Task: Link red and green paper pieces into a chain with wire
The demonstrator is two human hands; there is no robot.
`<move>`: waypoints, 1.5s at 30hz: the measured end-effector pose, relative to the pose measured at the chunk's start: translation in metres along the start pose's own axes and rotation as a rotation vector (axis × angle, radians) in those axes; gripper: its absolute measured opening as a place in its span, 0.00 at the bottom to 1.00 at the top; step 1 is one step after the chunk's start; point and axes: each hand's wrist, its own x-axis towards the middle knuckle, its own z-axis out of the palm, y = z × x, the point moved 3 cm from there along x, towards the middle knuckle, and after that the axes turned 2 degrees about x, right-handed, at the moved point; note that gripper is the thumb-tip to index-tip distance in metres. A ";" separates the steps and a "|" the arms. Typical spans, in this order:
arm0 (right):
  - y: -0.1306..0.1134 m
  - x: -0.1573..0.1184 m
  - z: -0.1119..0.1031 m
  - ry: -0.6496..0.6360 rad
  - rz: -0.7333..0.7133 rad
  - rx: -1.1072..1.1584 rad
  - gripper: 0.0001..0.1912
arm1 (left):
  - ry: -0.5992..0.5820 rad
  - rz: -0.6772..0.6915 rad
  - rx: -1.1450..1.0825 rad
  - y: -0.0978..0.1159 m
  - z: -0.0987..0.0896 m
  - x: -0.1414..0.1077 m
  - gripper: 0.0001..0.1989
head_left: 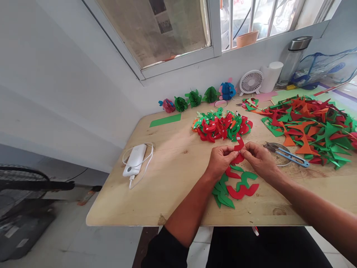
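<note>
A red curved paper piece (239, 142) with a small pale patch is pinched between both hands above the wooden table. My left hand (222, 160) holds its left side, thumb and fingers pressed together. On its right side, my right hand (258, 156) is closed on the same paper, fingertips close to the left ones. Below the hands lie green paper pieces (223, 193), a green curved piece (247, 178) and a red curved piece (242, 191). Just beyond the hands is a heap of red and green cut pieces (220, 126).
Paper scraps (309, 126) pile at the right, beside a blue cutter (292, 157) and scissors. A white power bank (135, 160) with cable lies left. Folded paper figures (193, 98), a small fan (251, 82) and a glass bottle (291, 61) stand along the wall.
</note>
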 end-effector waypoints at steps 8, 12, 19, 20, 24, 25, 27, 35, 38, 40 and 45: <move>-0.013 -0.001 -0.003 -0.037 -0.010 0.060 0.10 | 0.021 -0.004 0.017 0.001 -0.002 0.000 0.09; -0.015 -0.002 -0.004 -0.038 -0.004 0.061 0.10 | 0.010 -0.009 0.007 0.002 0.000 -0.001 0.10; -0.008 -0.001 -0.001 -0.084 0.015 0.125 0.10 | -0.013 -0.025 0.008 -0.003 -0.002 0.002 0.13; -0.008 -0.001 -0.001 -0.087 0.028 0.119 0.10 | -0.007 -0.035 0.013 -0.003 -0.002 0.002 0.14; -0.011 -0.001 -0.002 -0.103 0.049 0.115 0.11 | 0.007 -0.038 0.015 -0.003 -0.004 0.002 0.16; -0.012 -0.001 -0.002 -0.109 0.045 0.119 0.12 | 0.003 -0.034 0.017 -0.003 -0.003 0.002 0.16; -0.013 -0.001 -0.002 -0.119 0.041 0.119 0.12 | -0.005 -0.028 0.023 -0.003 -0.002 0.002 0.17; -0.003 0.001 0.000 -0.094 0.026 0.134 0.13 | -0.030 -0.010 0.006 -0.003 0.000 0.001 0.17; 0.004 0.001 0.003 -0.072 0.022 0.170 0.13 | -0.036 -0.013 0.011 -0.004 0.000 0.002 0.17; 0.006 0.002 0.004 -0.067 0.032 0.196 0.13 | -0.036 -0.016 0.012 -0.005 0.000 0.002 0.17; -0.006 0.001 0.003 -0.089 0.067 0.256 0.15 | -0.018 -0.016 0.021 -0.003 0.000 0.000 0.16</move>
